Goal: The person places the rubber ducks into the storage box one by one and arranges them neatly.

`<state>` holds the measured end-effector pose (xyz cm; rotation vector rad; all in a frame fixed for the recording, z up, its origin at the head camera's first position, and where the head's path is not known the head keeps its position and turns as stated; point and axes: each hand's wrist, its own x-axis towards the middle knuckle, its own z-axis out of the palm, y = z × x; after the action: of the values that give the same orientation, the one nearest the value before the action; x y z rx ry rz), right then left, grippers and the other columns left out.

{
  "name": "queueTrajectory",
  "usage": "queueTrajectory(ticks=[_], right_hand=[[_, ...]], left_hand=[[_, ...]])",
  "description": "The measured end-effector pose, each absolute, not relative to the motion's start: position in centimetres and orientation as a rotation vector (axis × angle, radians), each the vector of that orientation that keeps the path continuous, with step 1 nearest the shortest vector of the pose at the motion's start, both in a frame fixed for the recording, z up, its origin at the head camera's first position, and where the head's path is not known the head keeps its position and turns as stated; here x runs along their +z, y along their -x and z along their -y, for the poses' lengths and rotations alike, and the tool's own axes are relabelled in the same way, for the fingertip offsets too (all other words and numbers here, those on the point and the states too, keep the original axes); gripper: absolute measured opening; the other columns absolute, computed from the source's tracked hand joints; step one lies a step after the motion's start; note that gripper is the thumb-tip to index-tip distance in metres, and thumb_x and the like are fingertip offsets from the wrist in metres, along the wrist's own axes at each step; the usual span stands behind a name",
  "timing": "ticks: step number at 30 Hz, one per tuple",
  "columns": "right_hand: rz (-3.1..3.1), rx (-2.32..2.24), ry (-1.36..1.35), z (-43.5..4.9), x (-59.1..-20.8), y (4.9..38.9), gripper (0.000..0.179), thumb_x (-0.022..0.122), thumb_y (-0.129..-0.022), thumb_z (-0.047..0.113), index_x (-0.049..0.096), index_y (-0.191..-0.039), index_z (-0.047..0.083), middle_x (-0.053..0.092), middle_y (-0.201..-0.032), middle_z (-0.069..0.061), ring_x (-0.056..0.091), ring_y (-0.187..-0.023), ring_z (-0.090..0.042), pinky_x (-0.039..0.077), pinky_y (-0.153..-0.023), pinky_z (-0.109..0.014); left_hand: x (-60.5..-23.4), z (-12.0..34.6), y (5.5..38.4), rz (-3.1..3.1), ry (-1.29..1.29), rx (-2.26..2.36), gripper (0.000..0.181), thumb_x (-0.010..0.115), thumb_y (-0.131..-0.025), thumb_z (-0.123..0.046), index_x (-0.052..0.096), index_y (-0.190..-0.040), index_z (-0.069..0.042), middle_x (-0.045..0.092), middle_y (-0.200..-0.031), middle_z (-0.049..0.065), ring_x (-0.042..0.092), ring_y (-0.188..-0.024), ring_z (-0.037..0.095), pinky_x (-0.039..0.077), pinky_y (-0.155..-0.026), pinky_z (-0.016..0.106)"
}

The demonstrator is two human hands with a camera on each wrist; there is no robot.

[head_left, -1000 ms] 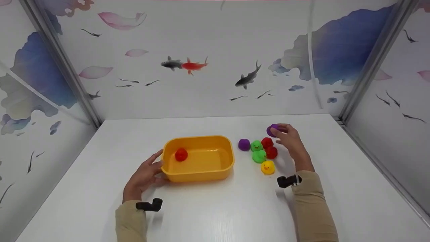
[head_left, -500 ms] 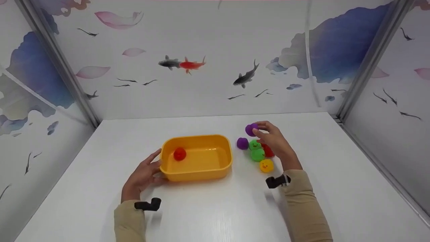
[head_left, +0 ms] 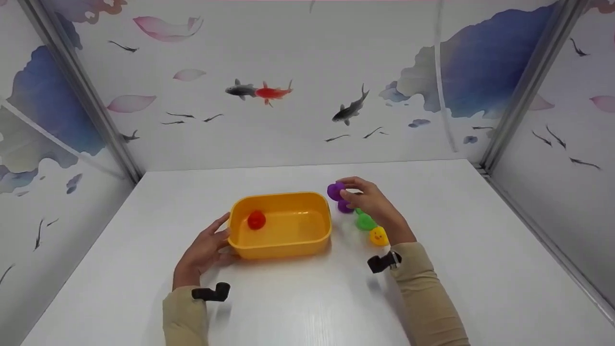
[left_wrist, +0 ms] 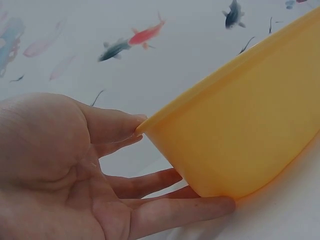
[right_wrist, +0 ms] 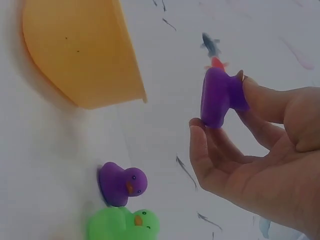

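My right hand (head_left: 367,199) pinches a purple rubber duck (head_left: 335,191) between thumb and fingers, raised off the table just past the basin's right end. In the right wrist view this duck (right_wrist: 216,97) is turned on its side. My left hand (head_left: 202,252) holds the left end of a yellow plastic basin (head_left: 288,252), thumb at the rim and fingers along the lower wall. Inside the basin lies a red duck (head_left: 256,220). Below the right hand sit another purple duck (head_left: 344,206), green ducks (head_left: 366,222) and a yellow duck (head_left: 378,236).
A white table (head_left: 288,307) carries everything. A white back wall (head_left: 307,134) with painted fish and side walls in metal frames enclose it. The right hand hides part of the duck group.
My right hand has carried the purple duck leftward, from behind the red ducks to near the basin's right rim. The left hand and basin have stayed in place.
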<state>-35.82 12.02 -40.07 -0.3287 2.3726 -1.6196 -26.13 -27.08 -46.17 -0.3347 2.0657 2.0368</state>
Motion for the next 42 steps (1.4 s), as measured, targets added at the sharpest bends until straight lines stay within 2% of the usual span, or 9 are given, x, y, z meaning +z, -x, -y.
queueTrajectory(ticks=[4,13,19,28,42], right_hand=[[-2.373,-1.598,0.33,-10.9,-40.4,35.6,0.039,0.063,-0.099,0.025,0.058,-0.137,0.023,0.054,-0.145,-0.007,0.057,-0.13,-0.03,0.05,-0.109,-0.042],[-2.329,-1.618,0.493,-8.3,-41.4,35.1,0.035,0.065,-0.097,0.019,0.063,-0.133,0.015,0.063,-0.135,-0.012,0.066,-0.116,-0.026,0.057,-0.101,-0.036],[-2.329,-1.567,0.476,-6.6,-41.3,35.7,0.032,0.064,-0.098,0.014,0.065,-0.13,0.015,0.062,-0.135,-0.011,0.064,-0.12,-0.028,0.053,-0.105,-0.04],[-2.341,-1.439,0.359,-3.8,-40.1,36.5,0.031,0.066,-0.097,0.014,0.067,-0.128,0.019,0.061,-0.135,-0.008,0.063,-0.12,-0.026,0.051,-0.109,-0.042],[-2.374,-1.302,0.451,-0.3,-39.0,37.3,0.03,0.064,-0.097,0.008,0.068,-0.126,0.012,0.066,-0.129,-0.011,0.065,-0.114,-0.024,0.052,-0.108,-0.038]], left_hand=[[-46.2,27.0,26.3,-2.057,0.33,2.04,0.06,0.047,-0.106,-0.022,0.023,-0.159,-0.036,0.038,-0.16,0.015,0.049,-0.138,0.037,0.054,-0.101,0.051],[-46.2,27.1,26.2,-2.087,0.327,2.031,0.059,0.049,-0.106,-0.024,0.026,-0.159,-0.036,0.04,-0.159,0.014,0.053,-0.134,0.036,0.054,-0.102,0.049],[-46.2,27.1,26.2,-2.07,0.296,2.052,0.057,0.045,-0.107,-0.021,0.025,-0.159,-0.033,0.04,-0.159,0.016,0.053,-0.134,0.036,0.056,-0.099,0.049],[-46.1,27.3,26.2,-2.074,0.3,2.035,0.058,0.046,-0.107,-0.023,0.025,-0.159,-0.034,0.039,-0.16,0.014,0.052,-0.136,0.036,0.055,-0.1,0.05],[-46.0,27.2,26.3,-2.097,0.315,2.02,0.057,0.047,-0.107,-0.024,0.027,-0.159,-0.034,0.041,-0.158,0.014,0.055,-0.132,0.036,0.056,-0.1,0.05]])
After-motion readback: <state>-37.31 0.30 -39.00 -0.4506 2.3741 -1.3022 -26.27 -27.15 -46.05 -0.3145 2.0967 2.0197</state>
